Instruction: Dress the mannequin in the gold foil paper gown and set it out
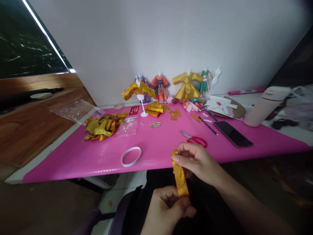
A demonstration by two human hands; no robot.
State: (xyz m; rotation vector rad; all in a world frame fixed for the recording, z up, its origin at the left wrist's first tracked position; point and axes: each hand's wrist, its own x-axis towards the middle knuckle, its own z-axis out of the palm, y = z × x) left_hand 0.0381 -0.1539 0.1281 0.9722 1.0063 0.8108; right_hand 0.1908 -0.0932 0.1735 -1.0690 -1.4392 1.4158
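Note:
A narrow yellow fabric strip (pixel 180 179) with dark printed patterns stretches between my two hands, over my lap just in front of the table edge. My right hand (pixel 197 162) pinches its upper end between thumb and fingers. The lower end is gripped by my left hand (pixel 168 209), with fingers curled round it. Beyond my right hand lie scissors with red handles (pixel 198 141), blades partly apart. A roll of white tape (pixel 131 156) rests near the front edge of the pink-covered table (pixel 156 143).
Crumpled yellow fabric strips (pixel 104 126) and a plastic bag (pixel 128 126) lie at the left. Small dressed mannequins, including one in a yellow robe (pixel 187 85), line the back. A phone (pixel 233 133) and a pale bottle (pixel 265 106) are at the right.

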